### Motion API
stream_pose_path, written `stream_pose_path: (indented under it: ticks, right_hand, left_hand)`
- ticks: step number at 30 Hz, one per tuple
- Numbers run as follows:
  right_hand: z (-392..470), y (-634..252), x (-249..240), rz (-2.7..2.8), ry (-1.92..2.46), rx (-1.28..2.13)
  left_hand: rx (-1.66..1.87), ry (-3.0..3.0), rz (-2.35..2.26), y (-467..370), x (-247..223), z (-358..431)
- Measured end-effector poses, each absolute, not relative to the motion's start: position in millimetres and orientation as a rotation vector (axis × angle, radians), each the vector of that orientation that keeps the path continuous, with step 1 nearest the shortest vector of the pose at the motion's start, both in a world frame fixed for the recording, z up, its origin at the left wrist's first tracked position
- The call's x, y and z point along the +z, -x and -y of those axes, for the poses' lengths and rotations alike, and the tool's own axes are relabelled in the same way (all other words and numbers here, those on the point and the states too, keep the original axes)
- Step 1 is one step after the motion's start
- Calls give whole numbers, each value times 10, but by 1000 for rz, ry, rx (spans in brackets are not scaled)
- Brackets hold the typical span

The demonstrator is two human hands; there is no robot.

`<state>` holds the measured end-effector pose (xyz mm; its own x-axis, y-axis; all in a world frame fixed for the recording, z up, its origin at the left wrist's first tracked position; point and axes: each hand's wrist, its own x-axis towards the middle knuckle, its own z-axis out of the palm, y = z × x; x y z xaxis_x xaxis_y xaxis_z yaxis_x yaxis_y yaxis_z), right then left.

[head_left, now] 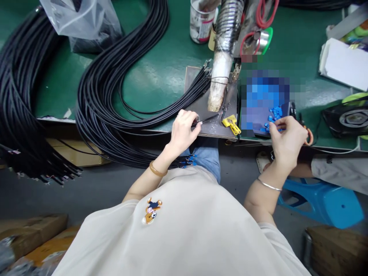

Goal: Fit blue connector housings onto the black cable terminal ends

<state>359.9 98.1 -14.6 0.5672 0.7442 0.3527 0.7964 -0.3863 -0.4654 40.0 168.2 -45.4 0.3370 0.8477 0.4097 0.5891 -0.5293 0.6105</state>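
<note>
My left hand (184,129) is closed on a thin black cable (211,118) at the front edge of the bench, its end pointing right. My right hand (287,140) is at the front of a dark tray with small blue connectors (276,112). Its thumb and forefinger are pinched together; whatever is between them is too small to name. A yellow tool (231,124) lies between my hands on a brown board (196,129). A thick bundle of black cables (100,92) curves across the bench on the left, some ends hanging over my lap with blue connectors on them.
A foil-wrapped duct (225,50) comes down over the board. Behind stand a clear cup (201,23) and a solder spool (263,41). Orange-handled scissors (309,136), a black fan (347,119) and white paper (343,63) are at the right. Below is a blue stool (333,203), near a person's leg.
</note>
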Motion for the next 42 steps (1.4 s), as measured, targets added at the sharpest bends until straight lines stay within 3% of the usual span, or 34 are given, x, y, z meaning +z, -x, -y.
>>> stream_pose_path:
  ticks: [8,13,17,22,29,34,42]
  right_hand:
    - [-1259,-3843,2,1315,2379,384]
    - [-1278,-3917,-11,1479,2226,416]
    - [-1253,-3835,-122,1343,2180,150]
    - [-1075,-3442,-141,1182,1954,-143]
    - [-771,-2498,-99,1197,1405,567]
    - [-810,-2130,-212,1230,1445,270]
    - [-820,-2090,-246,1310,1405,239]
  left_hand:
    - [299,-1887,-303,-436,-17,-1340]
    - [547,-1264,-642,-609,-244,-1261]
    - [739,-922,-792,-626,-341,-1341]
    - [791,-951,-837,-622,-282,-1396]
    - [822,-1142,-851,-657,-183,-1350]
    - [806,-1173,-829,-656,-126,-1340]
    - [795,-1227,-890,-668,-166,-1342]
